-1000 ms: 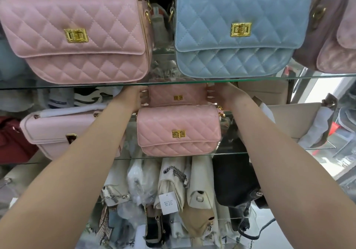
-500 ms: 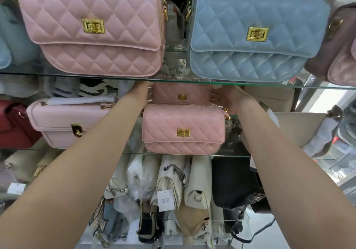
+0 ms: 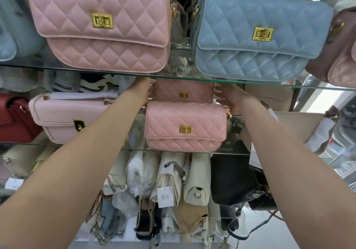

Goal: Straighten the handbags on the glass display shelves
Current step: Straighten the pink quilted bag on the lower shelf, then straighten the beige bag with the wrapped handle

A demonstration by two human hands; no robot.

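A small dusty-pink quilted bag (image 3: 184, 90) stands at the back of the middle glass shelf (image 3: 237, 153), just under the upper glass shelf (image 3: 250, 83). My left hand (image 3: 143, 92) presses its left side and my right hand (image 3: 228, 96) grips its right side. In front of it stands a larger pink quilted bag (image 3: 185, 126) with a gold clasp, upright and facing me. My fingertips are partly hidden behind the bags.
On the upper shelf stand a big pink quilted bag (image 3: 102, 23) and a blue quilted bag (image 3: 258, 34). A pale pink flap bag (image 3: 63, 117) and a red bag (image 3: 13, 117) sit left on the middle shelf. Cream, black and tan bags (image 3: 173, 187) crowd the shelf below.
The view has shifted left and a little closer. Both hands stay on the sides of the small rear pink bag, which sits slightly straighter between them.
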